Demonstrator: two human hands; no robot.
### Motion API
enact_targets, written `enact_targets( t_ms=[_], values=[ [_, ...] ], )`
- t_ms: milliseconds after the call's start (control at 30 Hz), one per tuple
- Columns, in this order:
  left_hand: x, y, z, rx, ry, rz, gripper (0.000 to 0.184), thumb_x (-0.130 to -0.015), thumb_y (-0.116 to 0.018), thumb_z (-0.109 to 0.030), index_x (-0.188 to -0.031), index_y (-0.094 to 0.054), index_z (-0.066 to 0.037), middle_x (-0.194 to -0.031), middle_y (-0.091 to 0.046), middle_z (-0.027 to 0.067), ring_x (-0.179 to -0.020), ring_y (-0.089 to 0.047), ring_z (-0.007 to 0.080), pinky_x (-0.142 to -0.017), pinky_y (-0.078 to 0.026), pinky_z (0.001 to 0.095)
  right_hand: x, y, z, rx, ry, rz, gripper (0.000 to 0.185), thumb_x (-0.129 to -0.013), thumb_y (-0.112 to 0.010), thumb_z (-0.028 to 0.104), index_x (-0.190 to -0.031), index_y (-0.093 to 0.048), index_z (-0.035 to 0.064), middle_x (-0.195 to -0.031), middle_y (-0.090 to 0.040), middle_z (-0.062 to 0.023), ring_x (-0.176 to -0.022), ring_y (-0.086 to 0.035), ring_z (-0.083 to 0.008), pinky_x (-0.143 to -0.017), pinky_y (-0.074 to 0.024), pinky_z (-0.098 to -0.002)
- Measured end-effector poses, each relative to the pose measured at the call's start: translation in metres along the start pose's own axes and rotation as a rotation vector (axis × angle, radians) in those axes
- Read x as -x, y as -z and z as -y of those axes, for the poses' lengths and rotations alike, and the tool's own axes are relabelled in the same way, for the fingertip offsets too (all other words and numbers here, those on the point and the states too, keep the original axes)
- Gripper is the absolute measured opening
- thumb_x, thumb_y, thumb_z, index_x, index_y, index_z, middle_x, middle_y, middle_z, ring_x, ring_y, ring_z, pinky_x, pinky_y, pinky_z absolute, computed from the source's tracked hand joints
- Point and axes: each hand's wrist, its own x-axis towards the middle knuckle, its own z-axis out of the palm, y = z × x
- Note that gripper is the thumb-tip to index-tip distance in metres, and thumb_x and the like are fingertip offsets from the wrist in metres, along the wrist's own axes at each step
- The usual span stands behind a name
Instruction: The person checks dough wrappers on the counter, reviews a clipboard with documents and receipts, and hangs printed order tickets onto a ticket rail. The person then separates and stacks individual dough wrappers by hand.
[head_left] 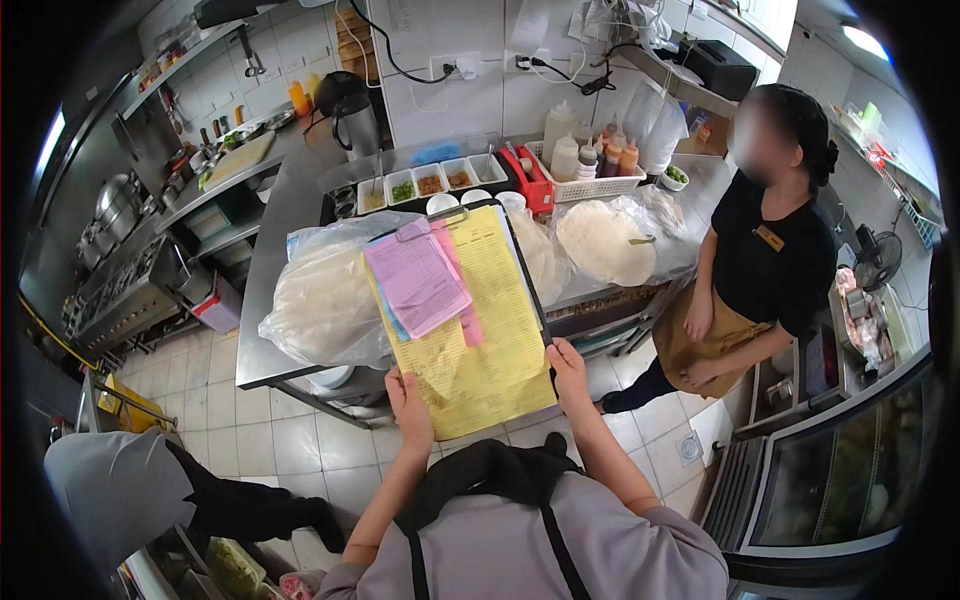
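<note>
A clipboard (535, 290) with a metal clip at its top is held up in front of me, tilted slightly. Yellow printed sheets (490, 270) cover it, with pink slips (420, 280) clipped over their upper left and a bit of blue paper behind. My left hand (410, 405) grips the lower left edge, thumb toward the paper. On the lower right edge, my right hand (568, 372) is closed round the board. Behind the clipboard, a plastic bag of pale flat rounds (325, 290) lies on the steel table (262, 340).
More flat rounds (605, 242) in plastic lie at right, near a white basket of squeeze bottles (598, 185). Topping containers (430, 183) line the table's back. A co-worker in a brown apron (700, 335) stands at right; another person's grey top (120, 490) shows at lower left. A stove (130, 290) stands far left.
</note>
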Motion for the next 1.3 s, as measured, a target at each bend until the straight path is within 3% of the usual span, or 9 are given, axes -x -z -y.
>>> enact_targets(
  t_ms=[133,233,333,433,633,933,1167,1200,1300],
  values=[
    [0.006,-0.011,-0.003,-0.172,-0.180,0.058,0.034,-0.091,-0.044,-0.005,-0.123,-0.033,0.002,-0.113,-0.048,0.0085,-0.097,-0.049,0.0138,-0.085,-0.040,0.0260,-0.004,0.004,-0.003,-0.009,-0.016,-0.058,0.016,-0.093,-0.045,0.011,-0.097,-0.056,0.0007,-0.085,-0.055,0.0019,-0.080,-0.047,-0.0063,-0.075,-0.0372,-0.0210],
    [0.009,-0.006,0.001,-0.212,-0.048,0.107,0.035,-0.088,-0.048,-0.002,-0.121,-0.039,0.001,-0.115,-0.047,0.0092,-0.103,-0.048,0.0156,-0.085,-0.041,0.0286,-0.008,0.007,-0.005,-0.008,0.041,-0.099,0.016,-0.093,-0.045,0.011,-0.097,-0.056,0.0003,-0.085,-0.056,0.0012,-0.079,-0.048,-0.0064,-0.074,-0.0377,-0.0205],
    [0.003,-0.006,0.003,-0.562,-0.246,0.135,0.034,-0.082,-0.054,0.001,-0.115,-0.045,0.002,-0.111,-0.050,0.0129,-0.102,-0.050,0.0204,-0.081,-0.043,0.0296,-0.013,0.018,-0.009,0.063,0.061,-0.143,0.017,-0.093,-0.044,0.011,-0.096,-0.057,0.0005,-0.083,-0.056,0.0010,-0.076,-0.048,-0.0060,-0.072,-0.0381,-0.0200],
    [-0.001,-0.011,0.005,-0.660,-0.203,0.196,0.038,-0.076,-0.058,0.001,-0.113,-0.047,0.002,-0.112,-0.049,0.0163,-0.103,-0.050,0.0273,-0.084,-0.042,0.0338,-0.029,0.035,-0.011,0.051,0.028,-0.130,0.017,-0.094,-0.043,0.011,-0.095,-0.057,0.0006,-0.080,-0.055,0.0012,-0.074,-0.047,-0.0056,-0.069,-0.0383,-0.0200],
    [-0.011,-0.040,-0.011,-1.090,-0.521,0.304,0.047,-0.070,-0.064,-0.004,-0.114,-0.047,0.001,-0.116,-0.048,0.0174,-0.109,-0.046,0.0339,-0.094,-0.037,0.0411,-0.063,0.050,-0.036,0.122,-0.015,-0.171,0.016,-0.092,-0.045,0.011,-0.094,-0.057,0.0010,-0.077,-0.055,0.0018,-0.071,-0.047,-0.0063,-0.068,-0.0385,-0.0211],
    [-0.054,-0.057,0.025,-1.118,-0.517,0.365,0.021,-0.075,-0.061,-0.009,-0.096,-0.061,-0.004,-0.108,-0.056,0.0114,-0.108,-0.048,0.0317,-0.093,-0.035,0.0432,-0.102,0.068,-0.058,0.142,-0.157,-0.111,0.013,-0.090,-0.048,0.009,-0.095,-0.055,0.0000,-0.079,-0.058,-0.0023,-0.073,-0.051,-0.0097,-0.067,-0.0409,-0.0239],
    [-0.070,-0.073,0.032,-1.325,-0.528,0.324,0.012,-0.073,-0.061,-0.013,-0.085,-0.061,-0.008,-0.090,-0.060,0.0042,-0.090,-0.053,0.0227,-0.076,-0.034,0.0381,-0.098,0.066,-0.041,0.549,0.134,-0.119,0.021,-0.084,-0.052,0.002,-0.105,-0.048,0.0016,-0.083,-0.052,-0.0081,-0.074,-0.053,-0.0159,-0.072,-0.0421,-0.0254],
    [-0.075,-0.074,0.033,-1.328,-0.514,0.350,0.013,-0.073,-0.061,-0.013,-0.085,-0.061,-0.007,-0.089,-0.060,0.0045,-0.090,-0.053,0.0234,-0.076,-0.035,0.0392,-0.097,0.060,-0.023,0.623,0.068,-0.112,0.035,-0.079,-0.054,-0.002,-0.112,-0.047,0.0028,-0.087,-0.050,-0.0123,-0.078,-0.054,-0.0244,-0.074,-0.0434,-0.0291],
    [-0.093,-0.079,0.027,-1.285,-0.251,0.506,0.026,-0.072,-0.064,-0.017,-0.095,-0.060,-0.005,-0.096,-0.060,0.0077,-0.096,-0.052,0.0264,-0.084,-0.036,0.0432,-0.105,0.060,0.009,0.935,0.425,0.047,0.046,-0.071,-0.056,-0.005,-0.115,-0.050,0.0065,-0.094,-0.050,-0.0136,-0.084,-0.052,-0.0303,-0.076,-0.0439,-0.0348]
  ],
)
